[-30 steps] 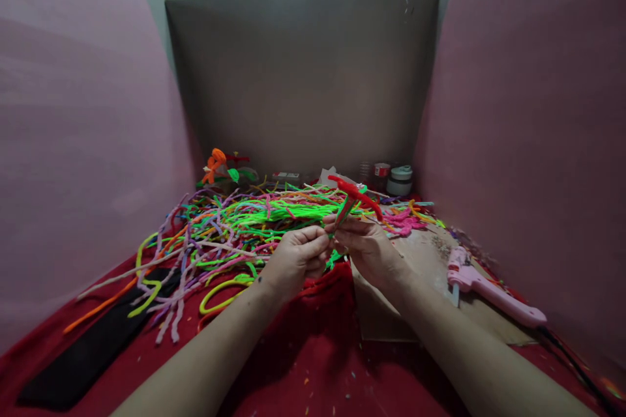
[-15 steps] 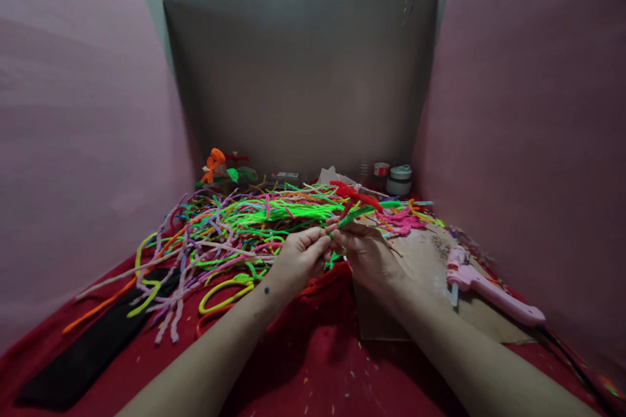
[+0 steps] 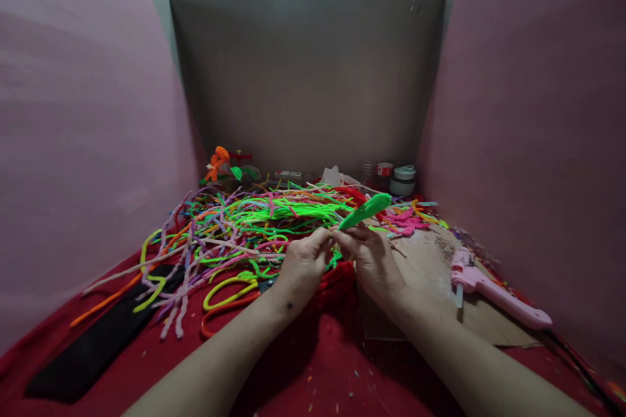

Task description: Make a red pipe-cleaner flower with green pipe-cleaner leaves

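Both hands meet over the near edge of a heap of colourful pipe cleaners [image 3: 278, 210]. My left hand [image 3: 304, 260] is closed, its thumb and fingertips pinching the lower end of a pipe-cleaner flower. Beside it, my right hand [image 3: 370, 259] is closed around the same piece just under its green leaf [image 3: 366, 211]. The leaf points up and to the right. Behind it shows a red fuzzy part [image 3: 353, 193], partly covered by the leaf. The pinched stem itself is mostly hidden by the fingers.
Scissors [image 3: 229, 280] with yellow and orange handles lie left of my hands, near a black strip [image 3: 100, 345]. At right, a pink glue gun [image 3: 499, 293] rests on cardboard [image 3: 430, 260]. An orange pipe-cleaner flower [image 3: 218, 159] and a lidded jar [image 3: 402, 180] stand at the back.
The flower has turned in my fingers: its green leaf now shows broad side in front, and the red part has gone behind it. The view has shifted slightly.
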The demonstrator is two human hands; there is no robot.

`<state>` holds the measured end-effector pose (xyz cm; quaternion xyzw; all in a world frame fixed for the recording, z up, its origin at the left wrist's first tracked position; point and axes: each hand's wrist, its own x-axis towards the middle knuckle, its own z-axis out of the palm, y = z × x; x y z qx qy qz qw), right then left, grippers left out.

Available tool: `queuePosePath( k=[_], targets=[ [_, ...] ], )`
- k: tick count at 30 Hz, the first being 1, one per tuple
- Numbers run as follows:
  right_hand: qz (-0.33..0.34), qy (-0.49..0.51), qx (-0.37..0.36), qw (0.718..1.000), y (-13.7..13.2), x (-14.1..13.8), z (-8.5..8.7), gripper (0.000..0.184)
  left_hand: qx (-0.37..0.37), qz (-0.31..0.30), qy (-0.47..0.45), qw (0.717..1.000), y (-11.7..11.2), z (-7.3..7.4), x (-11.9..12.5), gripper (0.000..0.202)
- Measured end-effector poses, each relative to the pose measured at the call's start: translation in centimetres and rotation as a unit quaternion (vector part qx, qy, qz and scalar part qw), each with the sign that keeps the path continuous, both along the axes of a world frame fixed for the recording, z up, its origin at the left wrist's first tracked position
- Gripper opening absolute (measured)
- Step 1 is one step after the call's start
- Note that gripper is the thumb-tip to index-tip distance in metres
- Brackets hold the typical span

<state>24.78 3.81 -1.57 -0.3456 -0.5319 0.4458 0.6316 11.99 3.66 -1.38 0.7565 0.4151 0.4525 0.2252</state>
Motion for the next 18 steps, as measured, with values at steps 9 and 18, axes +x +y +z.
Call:
queuePosePath(
  k=[9, 18],
  targets=[
    [0.071, 0.070, 0.001, 0.995, 0.8, 0.3, -0.3, 0.006, -0.258, -0.069, -0.157, 0.951, -0.3, 1.9, 0.2, 0.019],
    [0.108, 0.088, -0.018, 0.990, 1.6, 0.6, -0.6, 0.016, -0.303, -0.122, -0.214, 0.920, -0.4, 2.4, -0.1, 0.025]
  ],
)
